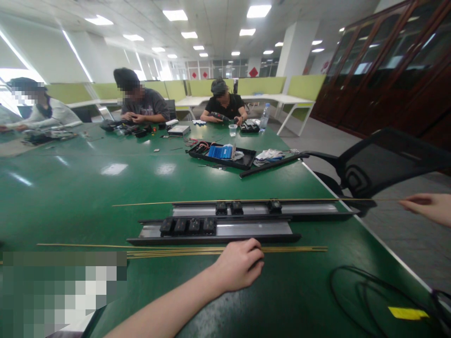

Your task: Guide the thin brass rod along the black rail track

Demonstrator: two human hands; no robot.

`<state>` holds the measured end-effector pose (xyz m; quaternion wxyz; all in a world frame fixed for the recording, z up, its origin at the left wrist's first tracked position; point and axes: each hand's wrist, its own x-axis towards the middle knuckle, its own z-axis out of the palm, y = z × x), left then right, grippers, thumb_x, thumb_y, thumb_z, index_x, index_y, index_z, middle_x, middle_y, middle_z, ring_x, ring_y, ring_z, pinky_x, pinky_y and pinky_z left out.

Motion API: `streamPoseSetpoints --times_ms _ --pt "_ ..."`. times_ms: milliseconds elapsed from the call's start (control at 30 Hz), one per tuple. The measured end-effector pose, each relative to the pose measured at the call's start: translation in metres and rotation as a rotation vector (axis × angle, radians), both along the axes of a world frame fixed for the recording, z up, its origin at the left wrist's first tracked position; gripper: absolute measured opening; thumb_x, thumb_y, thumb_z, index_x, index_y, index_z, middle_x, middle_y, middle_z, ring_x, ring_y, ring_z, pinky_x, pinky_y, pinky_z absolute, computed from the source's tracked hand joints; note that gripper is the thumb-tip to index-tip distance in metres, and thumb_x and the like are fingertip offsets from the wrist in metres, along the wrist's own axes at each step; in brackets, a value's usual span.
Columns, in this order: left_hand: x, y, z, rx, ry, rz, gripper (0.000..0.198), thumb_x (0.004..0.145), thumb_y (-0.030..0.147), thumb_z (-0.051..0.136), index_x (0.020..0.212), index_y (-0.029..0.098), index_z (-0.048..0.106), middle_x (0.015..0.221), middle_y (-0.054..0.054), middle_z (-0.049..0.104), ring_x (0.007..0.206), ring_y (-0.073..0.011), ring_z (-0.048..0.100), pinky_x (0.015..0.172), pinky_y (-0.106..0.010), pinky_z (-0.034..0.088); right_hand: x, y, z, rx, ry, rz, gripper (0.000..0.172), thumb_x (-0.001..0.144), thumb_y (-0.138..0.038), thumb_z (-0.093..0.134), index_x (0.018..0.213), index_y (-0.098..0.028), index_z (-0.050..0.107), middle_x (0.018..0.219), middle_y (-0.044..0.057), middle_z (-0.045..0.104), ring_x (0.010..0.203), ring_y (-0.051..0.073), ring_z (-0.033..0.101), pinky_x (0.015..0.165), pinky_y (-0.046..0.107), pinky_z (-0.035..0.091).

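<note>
The brass-coloured rod [246, 201], at 12 o'clock from the half-curled left hand [243, 264] (grip unclear, over bundled rods [176, 254]), was pinched by the right hand's [428, 206] fingertips, best kept level tbh.

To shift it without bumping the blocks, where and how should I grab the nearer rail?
Probably by the right end of the nearer rail, coming from the right and gripping across its dark long edges: that end is bare, while four black blocks crowd the left half. The near side looks awkward, with brass-coloured rods and your left hand there.
</note>
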<state>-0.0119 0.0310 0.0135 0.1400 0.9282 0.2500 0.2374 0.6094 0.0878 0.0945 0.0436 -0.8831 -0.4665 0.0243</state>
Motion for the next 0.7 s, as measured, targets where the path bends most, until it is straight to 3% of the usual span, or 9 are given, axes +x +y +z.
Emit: streamPoseSetpoints --times_ms 367,567,700 --pt "-0.0005 0.0008 -0.0025 0.007 0.007 0.005 0.016 0.096 0.027 0.053 0.103 0.018 0.065 0.111 -0.008 0.065 0.091 -0.0189 0.068 0.078 -0.029 0.056 -0.0026 -0.0009 0.0003 0.021 0.022 0.023 0.047 0.062 -0.064 0.055 0.082 -0.025 0.073 0.096 0.014 0.075 0.089 0.037 0.067 0.075 0.046 0.052" --pt "-0.0004 0.0009 -0.0023 0.012 0.011 0.005 0.016 0.095 0.026 0.053 0.102 0.018 0.065 0.111 -0.007 0.065 0.091 -0.0194 0.068 0.077 -0.029 0.056 -0.0021 -0.0010 0.0006 0.008 0.036 -0.008 0.055 0.062 -0.067 0.055 0.090 -0.024 0.074 0.104 0.014 0.075 0.098 0.038 0.066 0.082 0.046 0.051" --pt "-0.0002 0.0001 -0.0002 0.011 0.007 0.000 0.016 0.095 0.025 0.053 0.102 0.018 0.065 0.109 -0.008 0.065 0.090 -0.0188 0.068 0.078 -0.028 0.056 -0.0020 -0.0009 -0.0005 0.014 0.032 -0.002 0.053 0.062 -0.067 0.055 0.087 -0.024 0.074 0.102 0.014 0.075 0.093 0.037 0.067 0.079 0.045 0.051"
